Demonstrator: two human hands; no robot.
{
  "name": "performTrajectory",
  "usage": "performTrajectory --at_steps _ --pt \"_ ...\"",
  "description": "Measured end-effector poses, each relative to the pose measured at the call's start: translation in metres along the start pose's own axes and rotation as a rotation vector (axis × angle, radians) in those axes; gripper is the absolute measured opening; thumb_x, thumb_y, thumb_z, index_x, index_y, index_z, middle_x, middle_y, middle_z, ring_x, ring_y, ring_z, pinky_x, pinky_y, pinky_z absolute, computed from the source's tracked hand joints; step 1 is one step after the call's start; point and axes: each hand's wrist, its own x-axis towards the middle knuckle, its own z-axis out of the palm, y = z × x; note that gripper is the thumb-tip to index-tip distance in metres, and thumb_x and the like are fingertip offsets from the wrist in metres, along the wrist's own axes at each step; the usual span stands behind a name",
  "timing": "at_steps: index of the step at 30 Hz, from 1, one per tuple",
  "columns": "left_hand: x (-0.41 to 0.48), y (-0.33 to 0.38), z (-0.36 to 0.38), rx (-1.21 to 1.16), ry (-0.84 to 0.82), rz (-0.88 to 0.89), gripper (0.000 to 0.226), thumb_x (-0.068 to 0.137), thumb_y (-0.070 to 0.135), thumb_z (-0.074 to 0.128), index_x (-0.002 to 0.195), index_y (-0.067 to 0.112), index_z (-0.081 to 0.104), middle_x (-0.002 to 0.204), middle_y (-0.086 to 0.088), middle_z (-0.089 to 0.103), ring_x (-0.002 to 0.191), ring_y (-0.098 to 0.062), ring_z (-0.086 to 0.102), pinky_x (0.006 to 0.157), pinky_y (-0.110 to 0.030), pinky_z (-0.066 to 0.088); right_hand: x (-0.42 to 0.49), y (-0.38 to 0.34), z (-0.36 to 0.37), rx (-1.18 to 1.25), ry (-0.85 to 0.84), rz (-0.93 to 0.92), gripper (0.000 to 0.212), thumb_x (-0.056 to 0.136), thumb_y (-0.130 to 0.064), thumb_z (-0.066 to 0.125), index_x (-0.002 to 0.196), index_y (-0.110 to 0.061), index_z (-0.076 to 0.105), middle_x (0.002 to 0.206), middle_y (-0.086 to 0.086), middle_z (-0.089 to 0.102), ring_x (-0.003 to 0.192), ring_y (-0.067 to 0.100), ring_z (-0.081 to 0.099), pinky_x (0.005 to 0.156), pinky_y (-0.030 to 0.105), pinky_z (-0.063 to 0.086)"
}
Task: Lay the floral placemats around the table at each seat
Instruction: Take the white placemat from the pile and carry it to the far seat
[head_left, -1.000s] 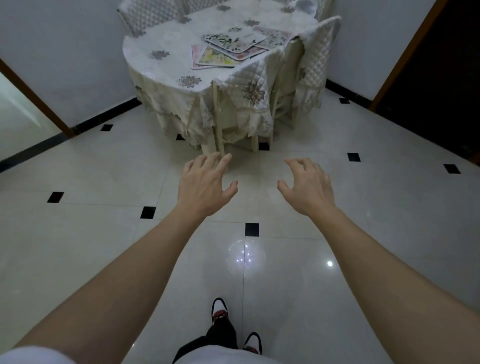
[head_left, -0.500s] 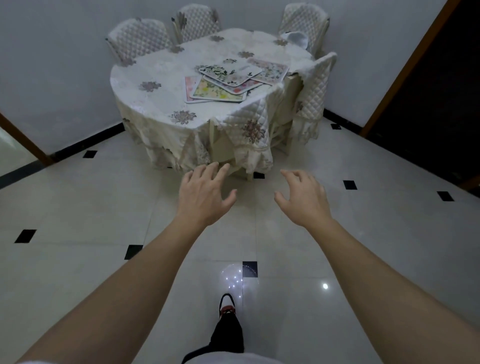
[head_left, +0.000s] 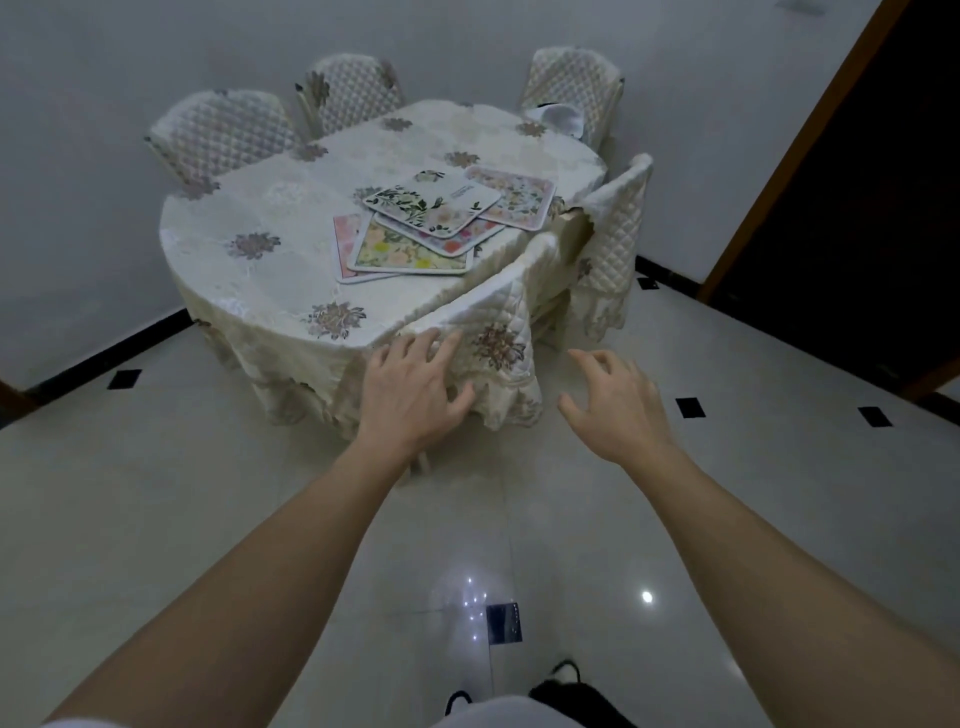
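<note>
Several floral placemats (head_left: 431, 223) lie in a loose overlapping pile on the right half of a round table (head_left: 260, 223) covered with a cream flowered cloth. A pink-bordered mat (head_left: 519, 200) sticks out at the pile's right. My left hand (head_left: 410, 389) is stretched forward, fingers spread, in front of the nearest chair's back (head_left: 493, 312); whether it touches the chair I cannot tell. My right hand (head_left: 613, 400) hovers over the floor to the right of that chair, fingers apart and empty. Both hands are well short of the mats.
Quilted cream chairs surround the table: two at the back left (head_left: 223, 135), one at the back right (head_left: 571, 83), one at the right (head_left: 618, 218). A white object (head_left: 558, 117) sits at the table's far right edge. Glossy tiled floor (head_left: 156, 519) lies all around; a dark doorway (head_left: 883, 182) is at right.
I have walked closer to the table, so it looms larger and lower in view. Both hands stay outstretched and open, the left one now reaching the nearest chair's back.
</note>
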Motion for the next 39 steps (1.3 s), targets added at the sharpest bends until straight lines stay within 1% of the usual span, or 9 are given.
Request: performTrajectory --at_steps 5,11,15,20,25,29,33,36,39 --pt "0.064 0.014 0.025 0.001 -0.009 0.034 0.065 0.085 0.061 0.035 0.141 0.028 0.04 0.14 -0.001 0.051 0.123 -0.025 0.049 0.096 -0.045 0.043 0.055 0.029 0.009 0.012 0.021 0.034 0.057 0.089 -0.046 0.052 0.141 -0.025 0.043 0.134 0.005 0.052 0.125 0.025 0.046 0.102 0.044 0.038" --pt "0.163 0.049 0.056 0.012 -0.017 0.061 0.063 0.088 0.06 0.034 0.142 0.028 0.04 0.141 -0.001 0.05 0.123 -0.025 0.049 0.097 -0.044 0.043 0.146 0.092 0.017 0.044 0.029 0.051 0.055 0.089 -0.047 0.051 0.14 -0.027 0.044 0.132 0.003 0.053 0.124 0.024 0.046 0.102 0.044 0.038" --pt "0.229 0.075 0.07 0.028 -0.035 0.044 0.063 0.087 0.059 0.034 0.143 0.03 0.039 0.14 0.0 0.051 0.123 -0.024 0.049 0.095 -0.044 0.045 0.207 0.133 0.014 0.065 0.013 0.053 0.055 0.09 -0.046 0.049 0.14 -0.026 0.045 0.131 0.005 0.053 0.122 0.026 0.047 0.1 0.044 0.039" --pt "0.298 0.093 0.082 0.056 -0.014 0.023 0.06 0.087 0.058 0.038 0.139 0.028 0.043 0.136 0.0 0.055 0.121 -0.025 0.051 0.093 -0.044 0.046 0.284 0.165 0.005 0.094 0.008 0.029 0.055 0.089 -0.047 0.049 0.14 -0.027 0.043 0.133 0.003 0.052 0.125 0.025 0.046 0.103 0.044 0.037" --pt "0.343 0.089 0.089 0.07 -0.009 -0.029 0.06 0.088 0.059 0.036 0.138 0.026 0.045 0.136 -0.003 0.056 0.119 -0.029 0.053 0.094 -0.045 0.047 0.344 0.173 0.006 0.114 0.008 -0.034 0.055 0.088 -0.047 0.049 0.139 -0.028 0.044 0.132 0.002 0.053 0.126 0.023 0.045 0.101 0.044 0.037" --pt "0.38 0.079 0.098 0.093 -0.03 -0.087 0.062 0.089 0.06 0.036 0.142 0.028 0.041 0.143 -0.002 0.051 0.125 -0.027 0.05 0.098 -0.045 0.044 0.394 0.171 0.012 0.136 -0.006 -0.079 0.055 0.087 -0.046 0.051 0.138 -0.027 0.046 0.131 0.003 0.053 0.125 0.024 0.045 0.106 0.046 0.037" --pt "0.411 0.064 0.118 0.079 -0.061 -0.152 0.063 0.088 0.06 0.031 0.143 0.029 0.038 0.142 0.0 0.051 0.125 -0.027 0.048 0.099 -0.046 0.043 0.438 0.164 0.028 0.128 -0.036 -0.125 0.054 0.088 -0.045 0.051 0.137 -0.026 0.047 0.128 0.003 0.053 0.122 0.025 0.047 0.105 0.046 0.037" --pt "0.436 0.052 0.137 0.047 -0.059 -0.183 0.06 0.088 0.058 0.032 0.14 0.03 0.04 0.139 -0.001 0.054 0.123 -0.027 0.049 0.097 -0.045 0.044 0.474 0.16 0.044 0.111 -0.057 -0.158 0.052 0.088 -0.044 0.051 0.136 -0.024 0.048 0.129 0.004 0.053 0.122 0.025 0.047 0.103 0.044 0.039" --pt "0.469 0.029 0.158 0.034 -0.071 -0.205 0.061 0.088 0.059 0.032 0.14 0.027 0.043 0.138 -0.001 0.053 0.121 -0.027 0.051 0.094 -0.044 0.046 0.518 0.151 0.059 0.101 -0.071 -0.196 0.052 0.088 -0.044 0.049 0.137 -0.024 0.048 0.13 0.004 0.054 0.122 0.025 0.046 0.102 0.046 0.041"
